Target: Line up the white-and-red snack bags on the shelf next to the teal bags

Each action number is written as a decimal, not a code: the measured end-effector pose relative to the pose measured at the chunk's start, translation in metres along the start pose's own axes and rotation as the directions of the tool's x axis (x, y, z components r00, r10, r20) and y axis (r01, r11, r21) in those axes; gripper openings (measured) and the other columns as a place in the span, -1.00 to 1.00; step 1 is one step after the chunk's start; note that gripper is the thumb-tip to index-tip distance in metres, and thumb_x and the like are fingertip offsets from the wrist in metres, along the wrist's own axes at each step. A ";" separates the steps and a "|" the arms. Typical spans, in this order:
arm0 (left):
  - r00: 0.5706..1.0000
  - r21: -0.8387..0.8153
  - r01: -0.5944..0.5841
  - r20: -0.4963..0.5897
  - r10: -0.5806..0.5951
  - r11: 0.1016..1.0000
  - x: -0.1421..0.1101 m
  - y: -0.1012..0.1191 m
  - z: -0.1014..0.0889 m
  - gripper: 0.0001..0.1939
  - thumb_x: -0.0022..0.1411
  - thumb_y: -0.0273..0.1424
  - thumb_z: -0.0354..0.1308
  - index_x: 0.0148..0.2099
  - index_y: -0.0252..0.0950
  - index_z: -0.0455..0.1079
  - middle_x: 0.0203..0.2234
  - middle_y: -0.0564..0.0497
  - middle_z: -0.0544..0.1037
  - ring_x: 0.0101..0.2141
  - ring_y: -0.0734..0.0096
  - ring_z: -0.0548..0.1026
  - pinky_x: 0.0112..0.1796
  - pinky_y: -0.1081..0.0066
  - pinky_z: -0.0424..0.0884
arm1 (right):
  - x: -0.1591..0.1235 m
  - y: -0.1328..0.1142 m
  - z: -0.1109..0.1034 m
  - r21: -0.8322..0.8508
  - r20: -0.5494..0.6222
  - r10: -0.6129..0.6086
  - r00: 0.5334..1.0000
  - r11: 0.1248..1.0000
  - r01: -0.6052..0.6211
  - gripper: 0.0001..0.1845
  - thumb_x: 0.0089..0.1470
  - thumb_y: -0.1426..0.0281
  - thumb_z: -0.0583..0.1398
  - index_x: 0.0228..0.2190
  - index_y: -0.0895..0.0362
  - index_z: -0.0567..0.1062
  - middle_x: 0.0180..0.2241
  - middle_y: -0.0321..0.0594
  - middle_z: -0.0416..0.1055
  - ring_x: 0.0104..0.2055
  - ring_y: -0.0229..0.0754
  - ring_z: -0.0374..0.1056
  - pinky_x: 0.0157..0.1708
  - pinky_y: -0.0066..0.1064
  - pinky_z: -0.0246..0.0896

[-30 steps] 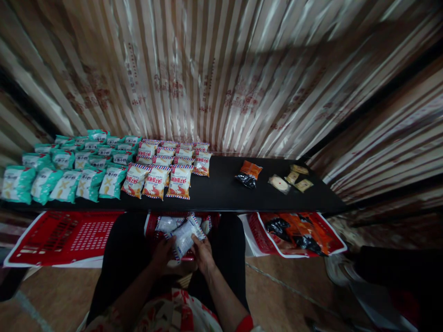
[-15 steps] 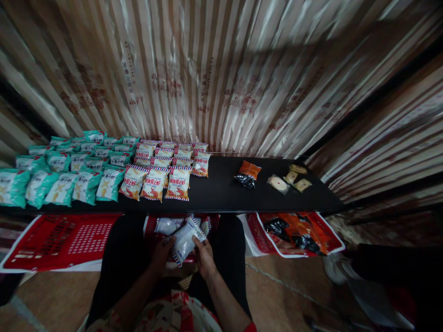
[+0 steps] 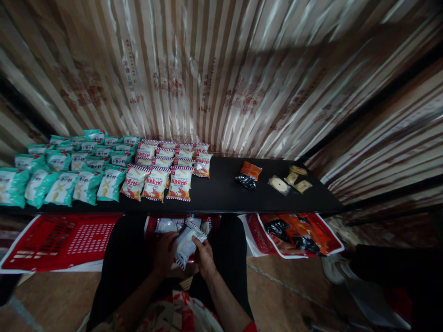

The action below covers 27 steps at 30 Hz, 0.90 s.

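Note:
Between my knees, my left hand point(image 3: 166, 252) and my right hand point(image 3: 205, 256) hold a snack bag point(image 3: 186, 246), its pale back with a blue-and-red striped edge facing up. My right thumb lies over the bag's right side, with the fingers beneath it. My left fingers close on its left edge, and their tips are partly hidden. Below and behind it, a red basket point(image 3: 148, 227) on the lap side of the table contains more bags point(image 3: 169, 224) of the same sort.
On the black table point(image 3: 221, 193) stand rows of teal snack bags point(image 3: 60, 188) and orange-and-white shrimp snack bags point(image 3: 154, 183). To the right lie an orange-and-black bag point(image 3: 248, 175), a clear-wrapped cake point(image 3: 278, 184) and small wrapped pieces point(image 3: 302, 186). Red baskets point(image 3: 69, 240) flank my legs.
The bag in my hands has dropped slightly and turned more upright. My left hand has moved a little to the right along its edge.

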<state>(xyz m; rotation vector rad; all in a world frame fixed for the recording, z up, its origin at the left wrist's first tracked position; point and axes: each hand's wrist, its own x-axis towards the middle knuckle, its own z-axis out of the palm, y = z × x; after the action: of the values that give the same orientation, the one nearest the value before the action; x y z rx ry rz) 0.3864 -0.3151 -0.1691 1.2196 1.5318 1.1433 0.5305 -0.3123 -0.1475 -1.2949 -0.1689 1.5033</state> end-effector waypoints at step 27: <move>0.719 0.396 -0.662 0.574 0.391 0.636 -0.019 0.011 -0.001 -0.35 0.09 -0.45 0.04 0.24 -0.24 0.00 0.19 -0.18 0.16 0.18 0.08 0.11 0.09 0.02 0.15 | -0.003 -0.002 -0.009 -0.126 0.011 0.005 1.000 0.992 -0.003 -0.47 -0.35 0.08 0.33 -0.35 0.18 0.47 -0.47 -0.20 0.52 -0.46 -0.13 0.44 -0.49 -0.41 0.28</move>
<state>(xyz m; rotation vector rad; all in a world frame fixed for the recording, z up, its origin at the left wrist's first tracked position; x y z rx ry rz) 0.3911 -0.3328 -0.1566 2.3231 1.1965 0.6439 0.5376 -0.3184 -0.1474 -1.3877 -0.2725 1.5235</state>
